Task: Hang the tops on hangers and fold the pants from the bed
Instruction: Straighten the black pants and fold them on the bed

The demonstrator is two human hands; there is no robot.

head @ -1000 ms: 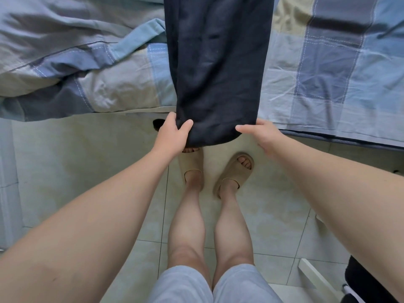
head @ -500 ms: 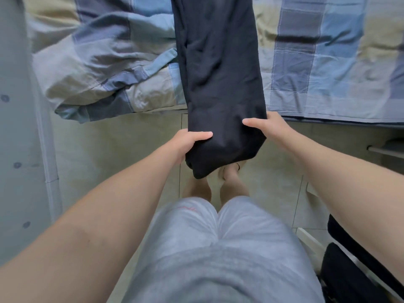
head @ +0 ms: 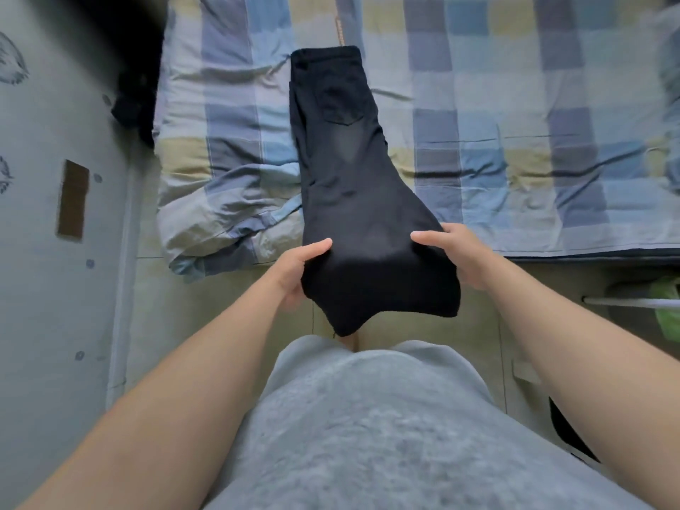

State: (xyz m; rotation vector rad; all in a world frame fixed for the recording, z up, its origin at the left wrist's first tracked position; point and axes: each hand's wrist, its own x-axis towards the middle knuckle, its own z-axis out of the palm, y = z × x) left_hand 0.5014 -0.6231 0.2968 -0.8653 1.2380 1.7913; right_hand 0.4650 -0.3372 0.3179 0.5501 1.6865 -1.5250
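While the waistband end of the black pants (head: 342,149) lies flat on the bed (head: 515,149), the leg end is lifted off the mattress's near edge by both hands. The left hand (head: 296,276) grips the left side of the legs, thumb laid across the top of the cloth and fingers curled beneath. The right hand (head: 458,254) grips the right side the same way, thumb on top and fingers hidden under the fabric. Below the two hands the hems droop over the tiled floor (head: 220,311). The pants run lengthwise away from the person, a back pocket facing up near the far end. A crumpled quilt (head: 224,211) in the same blue, grey and yellow check as the bed cover is bunched just left of the pants and spills over the bed's corner. A dark garment (head: 134,104) sits between the bed and the wall (head: 44,307), which carries a brown rectangle (head: 72,198). At far right, a green object (head: 668,311) sits beside a white bar (head: 625,302).
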